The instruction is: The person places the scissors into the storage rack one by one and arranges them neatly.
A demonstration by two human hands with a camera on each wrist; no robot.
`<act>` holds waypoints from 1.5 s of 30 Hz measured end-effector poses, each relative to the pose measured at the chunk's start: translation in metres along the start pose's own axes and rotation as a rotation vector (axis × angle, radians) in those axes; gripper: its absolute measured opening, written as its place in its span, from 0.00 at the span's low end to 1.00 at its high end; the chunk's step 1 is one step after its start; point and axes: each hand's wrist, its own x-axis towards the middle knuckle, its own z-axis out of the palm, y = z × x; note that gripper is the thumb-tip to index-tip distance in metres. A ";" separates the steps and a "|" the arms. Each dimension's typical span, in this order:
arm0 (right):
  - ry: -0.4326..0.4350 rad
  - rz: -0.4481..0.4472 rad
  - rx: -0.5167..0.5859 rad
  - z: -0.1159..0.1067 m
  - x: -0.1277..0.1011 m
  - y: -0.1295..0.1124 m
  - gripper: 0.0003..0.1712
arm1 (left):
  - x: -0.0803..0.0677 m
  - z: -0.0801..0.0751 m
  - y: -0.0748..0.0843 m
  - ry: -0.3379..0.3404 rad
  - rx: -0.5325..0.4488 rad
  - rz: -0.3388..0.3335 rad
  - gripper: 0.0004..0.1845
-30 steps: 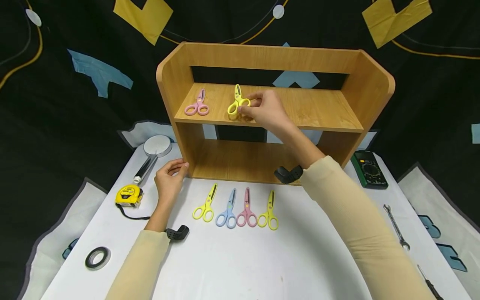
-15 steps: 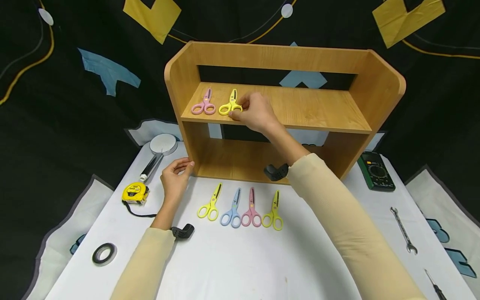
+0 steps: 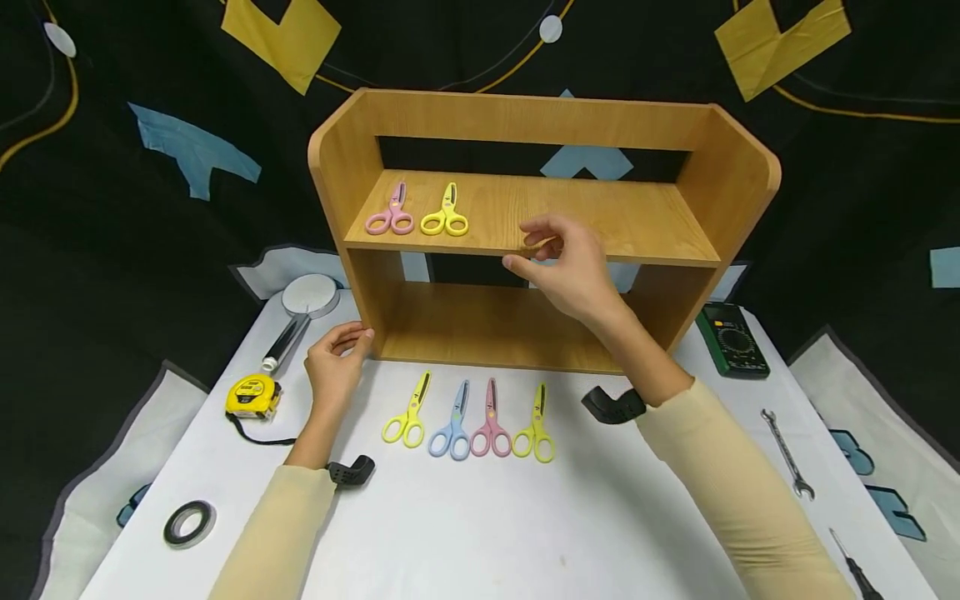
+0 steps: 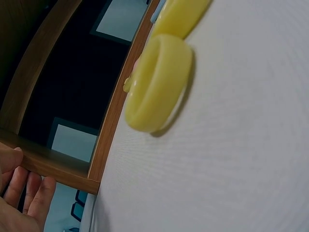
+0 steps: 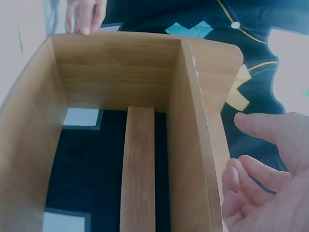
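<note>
My left hand [image 3: 333, 362] grips the front edge of the left side panel of the wooden shelf [image 3: 540, 118]; in the left wrist view its fingers [image 4: 41, 198] and thumb lie on either side of the panel. My right hand [image 3: 566, 267] is in front of the upper board, holding nothing, thumb and fingers apart and loosely bent. Pink scissors [image 3: 392, 218] and yellow scissors [image 3: 446, 218] lie on the upper board's left part. Before the shelf, a row on the table has yellow scissors [image 3: 411, 414], blue scissors [image 3: 453, 427], pink scissors [image 3: 492, 425] and more yellow scissors [image 3: 536, 429].
Left on the white table [image 3: 450, 533] lie a magnifying glass [image 3: 310, 295], a yellow tape measure [image 3: 253, 396] and a tape roll [image 3: 189, 523]. At right are a multimeter [image 3: 732, 340], a wrench [image 3: 787, 454] and a screwdriver [image 3: 857, 567]. A dark curtain hangs behind.
My right hand has set the yellow scissors down beside the pink ones on the upper board, let go, and drawn away to the right. My left hand has stayed at the panel.
</note>
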 end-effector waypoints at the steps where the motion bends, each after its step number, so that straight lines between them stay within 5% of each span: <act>1: -0.003 0.002 0.002 -0.004 -0.009 0.004 0.28 | 0.000 -0.001 0.000 0.001 0.001 -0.003 0.12; 11: -0.100 0.096 0.035 -0.019 -0.093 0.056 0.24 | 0.000 -0.002 -0.002 0.007 0.016 -0.011 0.11; 22: -0.178 0.254 0.038 0.023 -0.161 0.111 0.36 | 0.000 -0.001 0.001 -0.011 0.003 -0.014 0.13; 31: -0.243 0.345 0.021 0.060 -0.183 0.134 0.37 | -0.005 0.001 0.018 -0.006 -0.013 -0.030 0.12; 45: -0.224 0.370 -0.117 0.072 -0.183 0.133 0.18 | 0.000 -0.001 0.000 -0.009 0.015 -0.010 0.12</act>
